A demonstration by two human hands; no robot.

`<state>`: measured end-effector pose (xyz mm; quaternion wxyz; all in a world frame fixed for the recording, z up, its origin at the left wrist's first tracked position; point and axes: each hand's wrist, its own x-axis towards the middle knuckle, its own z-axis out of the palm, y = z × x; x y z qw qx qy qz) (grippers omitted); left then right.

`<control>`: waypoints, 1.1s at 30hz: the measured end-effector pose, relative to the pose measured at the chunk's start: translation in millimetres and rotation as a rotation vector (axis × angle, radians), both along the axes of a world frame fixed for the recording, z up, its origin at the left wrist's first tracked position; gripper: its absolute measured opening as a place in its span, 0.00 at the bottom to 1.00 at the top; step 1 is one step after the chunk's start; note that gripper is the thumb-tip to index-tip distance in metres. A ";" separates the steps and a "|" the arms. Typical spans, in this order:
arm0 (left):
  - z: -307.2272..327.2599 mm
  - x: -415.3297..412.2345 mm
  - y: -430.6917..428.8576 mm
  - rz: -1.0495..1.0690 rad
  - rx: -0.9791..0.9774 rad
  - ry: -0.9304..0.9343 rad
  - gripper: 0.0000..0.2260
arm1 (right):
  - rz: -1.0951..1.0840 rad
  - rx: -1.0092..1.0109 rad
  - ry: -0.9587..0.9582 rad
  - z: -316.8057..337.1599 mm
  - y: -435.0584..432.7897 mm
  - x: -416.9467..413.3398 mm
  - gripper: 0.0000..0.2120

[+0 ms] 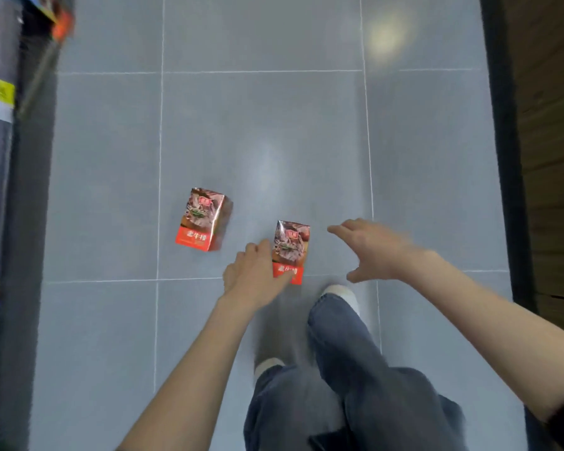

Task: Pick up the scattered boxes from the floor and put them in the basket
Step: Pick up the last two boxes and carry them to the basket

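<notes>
- Down on the grey tiled floor [274,125], left hand [254,271] is stretched forward with its fingers against the left side of the near box [292,250] — whether it's actually clamped on it, can't tell.
- Right hand [372,249] hangs just right of that box, fingers spread, holding nothing.
- Second box [204,219] lies further left, apart.
- Jeans legs [339,353] and pale shoes [342,292] sit right below the box.
- Dark shelf base [23,222] runs along the floor's left edge, a dark strip [502,157] along the right.
</notes>
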<state>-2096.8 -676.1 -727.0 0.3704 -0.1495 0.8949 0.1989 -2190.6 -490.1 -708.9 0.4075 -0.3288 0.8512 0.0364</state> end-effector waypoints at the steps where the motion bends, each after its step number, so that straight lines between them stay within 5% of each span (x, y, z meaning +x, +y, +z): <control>1: -25.5 -7.8 4.4 0.023 -0.020 0.015 0.31 | -0.001 -0.010 0.003 -26.8 -0.6 -7.4 0.40; 12: -191.6 -34.3 47.6 0.319 0.008 0.102 0.56 | -0.112 -0.076 -0.009 -201.3 -1.0 -39.7 0.40; 19: -200.8 -34.5 37.1 0.222 0.037 0.212 0.47 | -0.278 -0.135 -0.187 -217.0 -7.4 -42.0 0.45; 26: -171.4 -36.0 -33.2 0.352 0.523 0.088 0.41 | -0.420 -0.181 -0.581 -194.1 -24.1 -62.9 0.50; 33: -149.0 -36.7 -64.8 0.410 0.791 0.014 0.37 | -0.350 -0.260 -0.756 -189.1 -67.7 -52.7 0.35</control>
